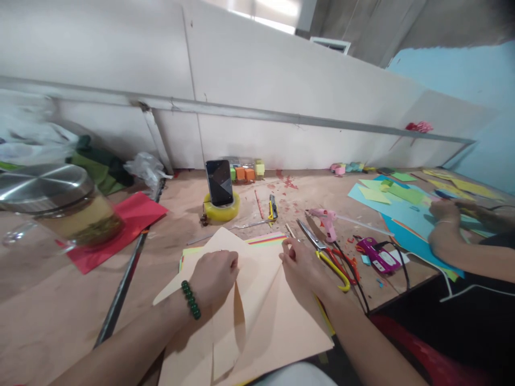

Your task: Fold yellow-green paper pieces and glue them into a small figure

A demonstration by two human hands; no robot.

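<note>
A large cream paper sheet (281,327) lies in front of me, bent upward along its middle with a flap raised. My left hand (215,271), a green bead bracelet (190,300) at its wrist, is closed on the raised part of the sheet. The fingertips of that hand are partly hidden. My right hand (301,262) pinches the sheet near its far right edge. Beneath the sheet is a stack of coloured paper (267,239). Just right of my right hand lie scissors (333,262) with red and yellow handles.
A pink glue gun (326,221), purple device (380,254) and cutter knife (273,208) lie beyond. A phone (219,182) stands in a yellow tape roll (221,209). At left, a glass jar (94,220) rests on red paper (140,212). A co-worker's hand (444,212) is at right.
</note>
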